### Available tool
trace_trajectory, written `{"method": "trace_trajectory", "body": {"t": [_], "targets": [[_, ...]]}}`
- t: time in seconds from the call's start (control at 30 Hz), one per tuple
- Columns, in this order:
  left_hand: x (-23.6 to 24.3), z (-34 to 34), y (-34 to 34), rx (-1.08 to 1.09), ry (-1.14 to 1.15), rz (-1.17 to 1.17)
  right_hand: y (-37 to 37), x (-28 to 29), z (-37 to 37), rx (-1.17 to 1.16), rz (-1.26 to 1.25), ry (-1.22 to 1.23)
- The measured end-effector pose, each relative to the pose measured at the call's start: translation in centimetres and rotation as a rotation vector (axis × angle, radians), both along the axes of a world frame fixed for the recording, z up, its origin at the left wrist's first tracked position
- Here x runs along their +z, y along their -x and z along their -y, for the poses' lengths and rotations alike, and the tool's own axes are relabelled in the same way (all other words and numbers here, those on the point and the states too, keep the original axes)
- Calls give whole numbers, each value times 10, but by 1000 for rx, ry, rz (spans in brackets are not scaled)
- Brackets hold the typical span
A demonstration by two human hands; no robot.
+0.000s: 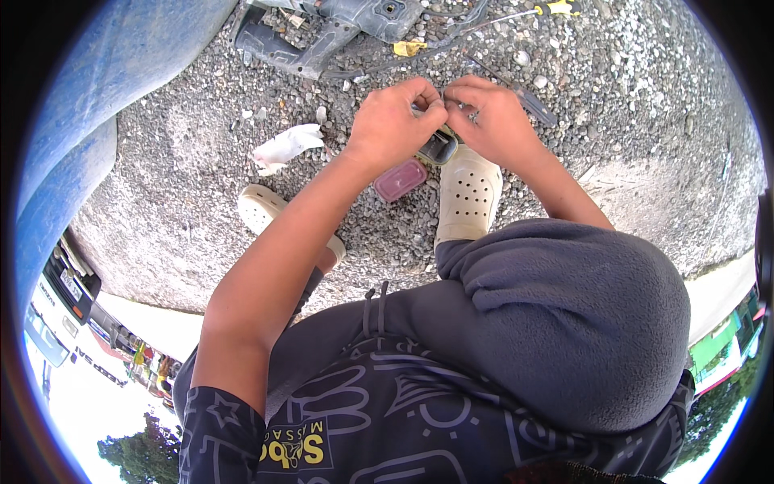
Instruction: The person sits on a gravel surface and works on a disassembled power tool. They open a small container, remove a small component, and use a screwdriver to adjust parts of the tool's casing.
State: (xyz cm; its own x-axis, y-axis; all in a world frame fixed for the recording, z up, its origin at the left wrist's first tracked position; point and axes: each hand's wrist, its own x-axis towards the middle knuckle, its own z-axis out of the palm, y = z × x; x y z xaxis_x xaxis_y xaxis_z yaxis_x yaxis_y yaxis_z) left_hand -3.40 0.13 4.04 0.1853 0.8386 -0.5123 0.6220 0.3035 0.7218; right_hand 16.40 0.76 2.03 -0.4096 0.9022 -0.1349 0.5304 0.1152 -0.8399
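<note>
My left hand [395, 121] and my right hand [493, 117] meet over the ground, close in front of my feet. Thumb and fingers of each are pinched together, and the tips nearly touch. Whatever small thing sits between them is too small and covered to name. Just below the fingertips lies a small box with dark contents [439, 148], partly hidden by my left hand. Beside it on the gravel is a dull pink rectangular lid or shallow tray [401, 179]. A dark, slim tool [535, 106] rests on the stones to the right of my right hand.
A grey-black power tool [322, 36] with a cable lies beyond my hands, near a yellow scrap [409, 48] and a yellow-handled screwdriver [556, 8]. A crumpled white bag or cloth [288, 148] is to the left. My beige clogs [469, 194] stand on gravel; a blue surface [121, 73] rises far left.
</note>
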Motion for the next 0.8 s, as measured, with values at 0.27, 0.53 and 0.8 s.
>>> {"method": "trace_trajectory", "body": {"t": [0.27, 0.53, 0.8], "targets": [[-11, -7, 18, 320, 48, 178, -23, -6, -16, -244, -571, 716], [0, -12, 7, 401, 342, 480, -36, -20, -10, -337, -865, 837], [-12, -13, 6, 266, 195, 388, -27, 2, -17, -195, -386, 669]]}}
